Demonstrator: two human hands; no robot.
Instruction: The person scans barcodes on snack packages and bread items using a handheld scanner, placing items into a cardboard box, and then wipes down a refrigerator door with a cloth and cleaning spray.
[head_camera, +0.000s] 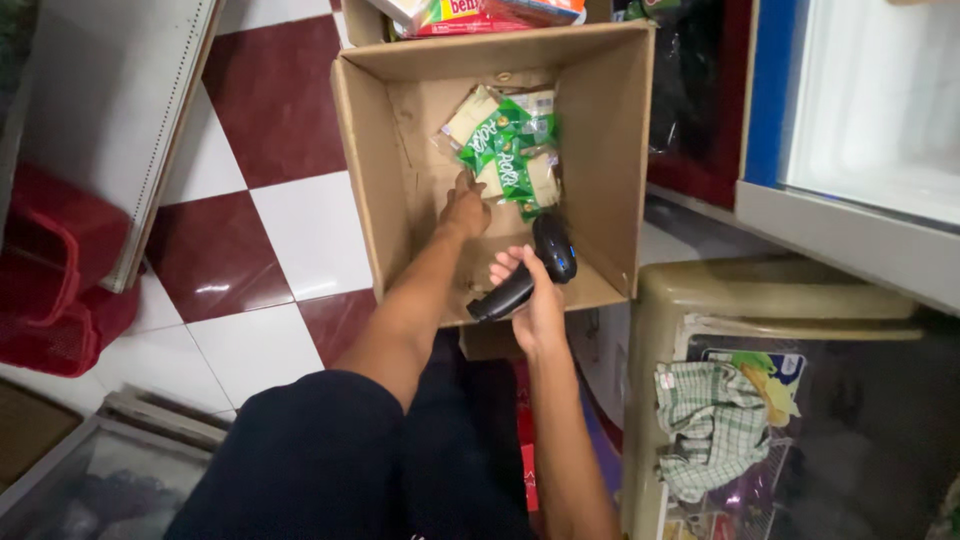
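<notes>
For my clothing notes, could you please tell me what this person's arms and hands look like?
Both forearms are bare, with no sleeves showing. The left hand and right hand have no gloves, rings, watch or bracelets that I can see. Dark clothing covers the lap.

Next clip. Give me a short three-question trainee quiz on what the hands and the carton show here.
1. True or false: the right hand holds a black handheld scanner.
2. What does the left hand reach toward? A) a red basket B) green and cream snack packets C) a checked cloth
3. Fill in: the packets lie inside an open ____ box standing on the tiled floor.

Key
1. True; its grip is closed around the handle.
2. B; the fingertips are at the packets, but contact cannot be confirmed.
3. Cardboard.
</notes>
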